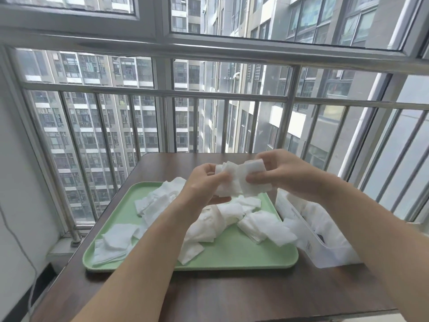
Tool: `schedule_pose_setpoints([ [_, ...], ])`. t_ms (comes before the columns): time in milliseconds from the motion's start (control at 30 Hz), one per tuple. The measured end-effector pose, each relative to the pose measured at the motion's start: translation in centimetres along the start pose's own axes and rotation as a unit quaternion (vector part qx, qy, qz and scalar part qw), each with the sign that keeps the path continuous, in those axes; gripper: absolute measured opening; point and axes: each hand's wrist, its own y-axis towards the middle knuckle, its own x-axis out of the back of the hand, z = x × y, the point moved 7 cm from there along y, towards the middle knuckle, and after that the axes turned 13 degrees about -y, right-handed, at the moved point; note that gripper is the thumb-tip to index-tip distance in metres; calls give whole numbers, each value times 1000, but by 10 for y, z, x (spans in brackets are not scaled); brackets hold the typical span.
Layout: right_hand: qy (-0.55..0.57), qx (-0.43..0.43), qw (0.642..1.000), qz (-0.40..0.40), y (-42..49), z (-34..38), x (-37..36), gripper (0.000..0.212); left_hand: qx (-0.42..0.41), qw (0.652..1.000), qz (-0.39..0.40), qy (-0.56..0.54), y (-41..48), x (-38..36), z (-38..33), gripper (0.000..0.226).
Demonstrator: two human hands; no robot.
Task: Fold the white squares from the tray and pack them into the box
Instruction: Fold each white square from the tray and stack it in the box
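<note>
A green tray (236, 256) on the dark wooden table holds several loose white squares (262, 223), scattered and overlapping. Above the tray's far edge both hands hold a small bunch of white squares (239, 180). My left hand (204, 184) grips the bunch from the left and below. My right hand (285, 170) pinches its right side, with a folded piece sticking up by the fingers. A clear plastic box (299, 231) stands just right of the tray, with white squares inside; my right forearm hides part of it.
The table (232, 296) stands against a metal balcony railing (162, 94) with windows and tall buildings beyond. A white wall and a thin cable (21, 247) lie to the left. Bare tabletop shows in front of the tray.
</note>
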Motion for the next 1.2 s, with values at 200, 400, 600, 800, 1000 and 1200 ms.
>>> schedule_pose_setpoints([
  [200,148,-59,985,-66,11,-10,-14,51,-7,997,51,-55,-2,-10,-4,27],
  [400,201,-96,968,-116,13,-12,-21,40,-1,995,50,-90,-2,-12,-3,11],
  [600,175,-95,967,-161,13,-10,-18,36,-1,995,34,-96,0,-9,-2,17],
  [800,215,-91,965,-122,14,-10,-18,44,10,996,17,-91,1,-5,1,20],
  [1000,237,-87,963,-93,13,-12,-15,43,17,997,21,-72,1,-7,4,20],
  [1200,158,-94,972,-144,11,-9,-10,32,7,997,33,-71,-1,-10,2,16],
])
